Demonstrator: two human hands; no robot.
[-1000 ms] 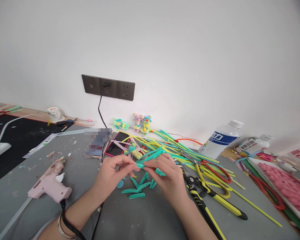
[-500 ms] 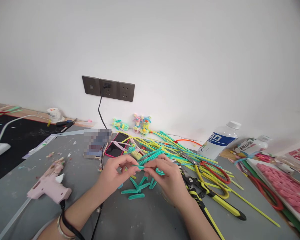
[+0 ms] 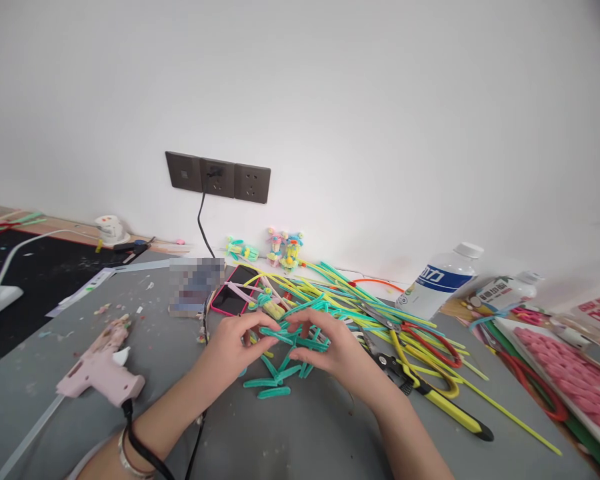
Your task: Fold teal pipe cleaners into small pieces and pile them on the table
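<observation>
A folded teal pipe cleaner (image 3: 276, 334) is pinched between the thumb and fingers of my left hand (image 3: 237, 343). Just to its right, my right hand (image 3: 330, 340) has thumb and index finger spread apart, with the fingertips close to the piece's end; whether they touch it I cannot tell. Below both hands, several short folded teal pieces (image 3: 274, 393) lie on the grey table. Behind the fingers are more teal pipe cleaners (image 3: 313, 305) and a small yellow-green pipe cleaner figure (image 3: 269, 303).
At left lies a pink glue gun (image 3: 100, 373) with a black cord. Long yellow and green pipe cleaners (image 3: 340, 288), red-handled scissors (image 3: 435, 340) and yellow-black pliers (image 3: 425, 393) spread to the right. A bottle (image 3: 435, 280), a phone (image 3: 235, 291) and small figures (image 3: 293, 250) stand or lie behind.
Both hands were pinching the teal piece together. My right hand has let its fingers spread and moved slightly right, while the left keeps the piece, now showing more of its length.
</observation>
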